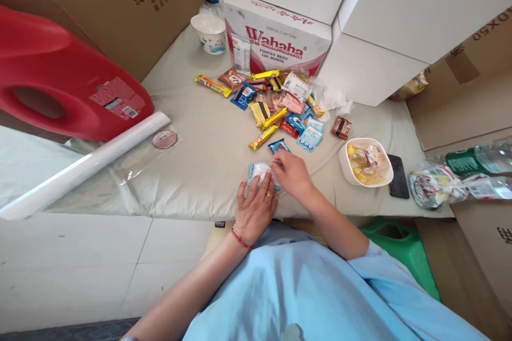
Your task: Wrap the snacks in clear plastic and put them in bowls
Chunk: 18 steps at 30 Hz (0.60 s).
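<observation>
My left hand (258, 205) lies with its fingers stretched over a light blue and white packet (261, 169), which is flat on the covered table close to its front edge. At the packet's right side, the fingers of my right hand (294, 175) are curled together; what they hold, if anything, is hidden. Just beyond them is a small dark blue snack wrapper (279, 146). Similar light blue packets (310, 138) lie farther off, at the near edge of a pile of wrapped snacks (276, 101). One brown-red snack (342, 127) sits apart to the right.
On the right are a white bowl of wrapped snacks (366, 162), a black phone (399, 176) and plastic bottles (476, 160). To the left stand a red jug (76, 74) and a white roll (88, 164). A Wahaha box (280, 32) and paper cup (210, 34) are behind.
</observation>
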Each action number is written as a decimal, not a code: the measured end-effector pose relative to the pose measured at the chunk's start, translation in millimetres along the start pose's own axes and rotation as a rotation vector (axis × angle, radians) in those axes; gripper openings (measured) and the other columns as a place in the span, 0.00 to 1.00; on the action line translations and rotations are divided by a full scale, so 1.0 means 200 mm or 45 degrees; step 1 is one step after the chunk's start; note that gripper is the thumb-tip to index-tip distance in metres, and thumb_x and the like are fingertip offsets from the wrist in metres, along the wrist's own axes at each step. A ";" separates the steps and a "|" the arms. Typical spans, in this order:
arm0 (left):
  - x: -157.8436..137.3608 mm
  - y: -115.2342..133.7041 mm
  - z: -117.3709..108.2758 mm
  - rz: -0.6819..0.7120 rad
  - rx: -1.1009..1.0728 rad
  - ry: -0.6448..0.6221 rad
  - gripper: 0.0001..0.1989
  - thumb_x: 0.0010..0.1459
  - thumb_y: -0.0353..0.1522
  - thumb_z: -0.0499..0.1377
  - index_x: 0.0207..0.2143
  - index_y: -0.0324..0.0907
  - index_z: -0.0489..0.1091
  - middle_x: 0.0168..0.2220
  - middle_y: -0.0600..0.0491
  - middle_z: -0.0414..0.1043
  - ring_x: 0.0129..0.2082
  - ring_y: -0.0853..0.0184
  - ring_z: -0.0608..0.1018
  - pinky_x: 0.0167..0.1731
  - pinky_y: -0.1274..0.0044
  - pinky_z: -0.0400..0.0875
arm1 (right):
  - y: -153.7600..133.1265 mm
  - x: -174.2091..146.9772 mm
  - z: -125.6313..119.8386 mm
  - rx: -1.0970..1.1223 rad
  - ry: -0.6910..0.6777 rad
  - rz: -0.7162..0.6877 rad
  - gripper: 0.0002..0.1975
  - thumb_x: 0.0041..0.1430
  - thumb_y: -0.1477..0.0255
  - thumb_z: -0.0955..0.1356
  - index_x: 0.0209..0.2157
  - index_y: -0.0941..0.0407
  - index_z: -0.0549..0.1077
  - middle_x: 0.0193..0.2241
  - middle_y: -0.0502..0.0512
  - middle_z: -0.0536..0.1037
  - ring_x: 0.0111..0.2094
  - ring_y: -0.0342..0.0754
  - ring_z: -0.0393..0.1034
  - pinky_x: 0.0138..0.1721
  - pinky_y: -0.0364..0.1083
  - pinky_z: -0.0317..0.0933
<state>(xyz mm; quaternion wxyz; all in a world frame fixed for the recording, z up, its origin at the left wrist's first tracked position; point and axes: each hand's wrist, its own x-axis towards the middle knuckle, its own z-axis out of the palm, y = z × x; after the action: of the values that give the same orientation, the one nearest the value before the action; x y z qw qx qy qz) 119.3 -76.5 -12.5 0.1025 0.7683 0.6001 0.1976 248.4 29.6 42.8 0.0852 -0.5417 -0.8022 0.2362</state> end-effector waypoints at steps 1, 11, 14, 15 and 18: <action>0.00 -0.01 -0.01 0.000 -0.005 -0.023 0.18 0.69 0.33 0.53 0.57 0.49 0.72 0.63 0.45 0.72 0.67 0.48 0.69 0.64 0.48 0.64 | -0.05 0.05 0.04 -0.054 -0.017 -0.026 0.11 0.69 0.72 0.62 0.44 0.50 0.75 0.40 0.60 0.79 0.43 0.56 0.74 0.45 0.55 0.71; -0.27 -0.32 -0.11 0.164 -0.245 0.367 0.23 0.63 0.26 0.57 0.60 0.48 0.68 0.53 0.44 0.78 0.62 0.50 0.75 0.57 0.53 0.74 | -0.17 -0.04 0.22 -0.260 0.044 -0.283 0.23 0.68 0.54 0.67 0.51 0.60 0.71 0.49 0.66 0.74 0.51 0.60 0.67 0.51 0.57 0.67; -0.34 -0.37 -0.16 0.045 -0.185 0.436 0.16 0.62 0.25 0.59 0.51 0.47 0.73 0.47 0.44 0.80 0.60 0.49 0.76 0.56 0.52 0.73 | -0.16 -0.10 0.24 -0.299 0.067 -0.304 0.29 0.65 0.51 0.69 0.54 0.60 0.69 0.50 0.65 0.73 0.51 0.59 0.66 0.52 0.57 0.67; -0.33 -0.37 -0.17 0.018 -0.169 0.455 0.14 0.62 0.25 0.59 0.48 0.46 0.73 0.47 0.44 0.80 0.59 0.49 0.76 0.56 0.51 0.73 | -0.16 -0.10 0.24 -0.308 0.063 -0.287 0.28 0.65 0.52 0.70 0.54 0.60 0.69 0.50 0.65 0.73 0.51 0.59 0.67 0.51 0.57 0.67; -0.27 -0.36 -0.20 -0.008 -0.156 0.511 0.13 0.61 0.24 0.59 0.46 0.46 0.73 0.46 0.44 0.80 0.59 0.48 0.76 0.57 0.50 0.71 | -0.17 -0.10 0.21 -0.326 0.064 -0.224 0.19 0.68 0.59 0.67 0.54 0.55 0.72 0.50 0.60 0.75 0.50 0.57 0.68 0.49 0.56 0.71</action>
<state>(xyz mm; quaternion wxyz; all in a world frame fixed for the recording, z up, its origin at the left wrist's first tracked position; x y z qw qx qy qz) 27.9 -113.3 -15.3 0.0281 0.7041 0.5977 0.3825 211.8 -11.1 24.1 0.0560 -0.4814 -0.8678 0.1100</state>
